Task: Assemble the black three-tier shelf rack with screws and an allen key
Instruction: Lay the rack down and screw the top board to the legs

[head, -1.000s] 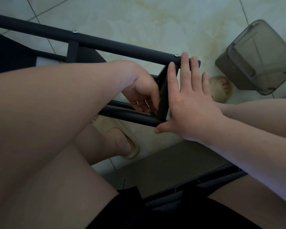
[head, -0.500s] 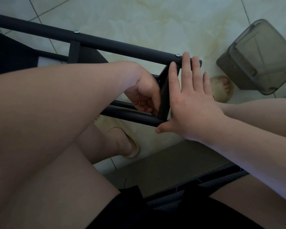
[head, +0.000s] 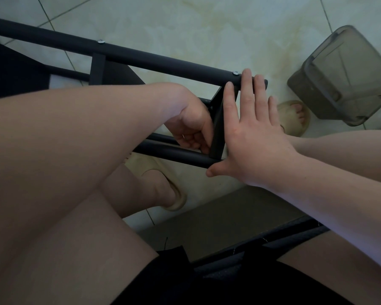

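The black rack frame lies on its side across the tiled floor. Its upper tube [head: 163, 62] carries two silver screws [head: 236, 73], and a flat end bar [head: 218, 133] joins it to the lower tube [head: 174, 154]. My left hand [head: 191, 126] is curled just inside the end bar, with a thin silvery tool, apparently the allen key [head: 183, 136], between its fingers. The key's tip and the screw it meets are hidden. My right hand [head: 255, 137] presses flat against the outer face of the end bar, fingers straight, fingertips on the upper tube's end.
A grey translucent plastic bin [head: 343, 78] lies tipped on the floor at the right. My feet in beige slippers [head: 293, 117] rest below the frame. A black shelf panel [head: 13, 71] fills the far left. A grey seat edge [head: 218, 219] lies between my knees.
My left hand has turned slightly inside the frame, and the silver glint in its fingers has shifted. My right hand stays flat on the end bar.
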`<state>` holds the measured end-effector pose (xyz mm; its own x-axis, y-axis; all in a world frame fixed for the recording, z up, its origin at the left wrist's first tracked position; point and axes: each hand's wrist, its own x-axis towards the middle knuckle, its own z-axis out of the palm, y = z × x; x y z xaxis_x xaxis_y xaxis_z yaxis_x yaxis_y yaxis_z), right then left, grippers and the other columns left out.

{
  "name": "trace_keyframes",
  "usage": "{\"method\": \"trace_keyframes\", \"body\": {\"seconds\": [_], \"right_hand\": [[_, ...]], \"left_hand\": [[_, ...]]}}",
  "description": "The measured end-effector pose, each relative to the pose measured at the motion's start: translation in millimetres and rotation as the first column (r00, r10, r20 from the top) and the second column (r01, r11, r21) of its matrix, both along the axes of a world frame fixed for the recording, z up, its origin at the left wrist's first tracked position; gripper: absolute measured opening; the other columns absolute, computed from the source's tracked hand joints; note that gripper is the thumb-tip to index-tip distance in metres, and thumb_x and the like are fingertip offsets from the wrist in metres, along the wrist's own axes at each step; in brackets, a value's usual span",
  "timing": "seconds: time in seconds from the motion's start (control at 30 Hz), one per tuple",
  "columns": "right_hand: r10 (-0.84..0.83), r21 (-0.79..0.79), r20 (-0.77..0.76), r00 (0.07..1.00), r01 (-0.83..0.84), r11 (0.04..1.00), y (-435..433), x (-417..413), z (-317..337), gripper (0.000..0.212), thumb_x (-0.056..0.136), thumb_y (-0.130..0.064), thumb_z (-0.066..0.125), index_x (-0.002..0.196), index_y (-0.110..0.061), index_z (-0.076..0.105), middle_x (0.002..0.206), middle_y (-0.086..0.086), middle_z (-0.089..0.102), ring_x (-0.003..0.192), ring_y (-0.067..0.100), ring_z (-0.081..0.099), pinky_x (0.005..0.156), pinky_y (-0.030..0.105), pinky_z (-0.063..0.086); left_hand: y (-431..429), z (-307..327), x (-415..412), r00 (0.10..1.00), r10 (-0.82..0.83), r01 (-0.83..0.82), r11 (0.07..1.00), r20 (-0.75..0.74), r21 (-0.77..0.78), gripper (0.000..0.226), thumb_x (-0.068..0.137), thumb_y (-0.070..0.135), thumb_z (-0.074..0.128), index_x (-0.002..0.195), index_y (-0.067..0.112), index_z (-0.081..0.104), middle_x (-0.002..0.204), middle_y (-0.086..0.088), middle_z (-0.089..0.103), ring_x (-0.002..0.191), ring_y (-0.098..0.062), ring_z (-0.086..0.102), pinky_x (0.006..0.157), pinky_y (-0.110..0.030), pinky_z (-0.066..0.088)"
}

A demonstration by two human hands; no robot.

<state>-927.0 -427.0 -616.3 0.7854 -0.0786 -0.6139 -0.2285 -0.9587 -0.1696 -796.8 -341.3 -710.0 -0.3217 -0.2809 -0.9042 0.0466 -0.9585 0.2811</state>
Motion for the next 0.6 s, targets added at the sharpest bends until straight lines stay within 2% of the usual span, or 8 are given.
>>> {"method": "trace_keyframes", "body": {"seconds": [0.2, 0.43, 0.53, 0.6], "right_hand": [[-0.001, 0.001, -0.003, 1.0, 0.001, 1.0, -0.1, 0.4, 0.0, 0.157, 0.061, -0.075, 0.08, 0.155, -0.005, -0.025, 0.158, 0.025, -0.036, 0.148, 0.044, -0.031, 0.123, 0.059, -0.005], [0.001, -0.002, -0.003, 1.0, -0.001, 1.0, 0.0, 0.6, 0.5, 0.157, 0.061, -0.075, 0.08, 0.155, -0.005, -0.025, 0.158, 0.025, -0.036, 0.148, 0.044, -0.031, 0.123, 0.059, -0.005], [0.002, -0.003, -0.003, 1.0, -0.002, 1.0, -0.1, 1.0, 0.7, 0.157, 0.06, -0.075, 0.08, 0.155, -0.005, -0.025, 0.158, 0.025, -0.036, 0.148, 0.044, -0.03, 0.124, 0.059, -0.004], [0.001, -0.003, -0.003, 1.0, -0.001, 1.0, 0.1, 1.1, 0.9, 0.157, 0.06, -0.075, 0.08, 0.155, -0.004, -0.024, 0.158, 0.025, -0.035, 0.148, 0.044, -0.03, 0.124, 0.059, -0.004]], "left_hand": [[-0.8, 1.8, 0.7, 1.0, 0.013, -0.014, 1.0, -0.016, -0.027, 0.008, 0.088, 0.006, 0.064, 0.092, 0.012, 0.068, 0.069, 0.004, 0.067, 0.064, -0.009, 0.056, 0.067, -0.022, 0.046], [1.1, 3.7, 3.0, 1.0, 0.021, -0.021, 0.999, -0.002, -0.047, 0.019, 0.088, 0.003, 0.062, 0.103, 0.013, 0.068, 0.078, 0.003, 0.069, 0.075, -0.012, 0.061, 0.072, -0.025, 0.05], [3.1, 3.6, 5.4, 1.0, 0.029, -0.029, 0.999, -0.001, -0.024, 0.02, 0.087, 0.011, 0.065, 0.106, 0.015, 0.07, 0.081, 0.005, 0.07, 0.073, -0.011, 0.061, 0.075, -0.026, 0.05], [3.7, 3.1, 4.8, 1.0, 0.02, -0.021, 1.0, -0.013, -0.015, 0.015, 0.086, 0.017, 0.068, 0.1, 0.015, 0.071, 0.077, 0.006, 0.069, 0.066, -0.009, 0.058, 0.069, -0.023, 0.049]]}}
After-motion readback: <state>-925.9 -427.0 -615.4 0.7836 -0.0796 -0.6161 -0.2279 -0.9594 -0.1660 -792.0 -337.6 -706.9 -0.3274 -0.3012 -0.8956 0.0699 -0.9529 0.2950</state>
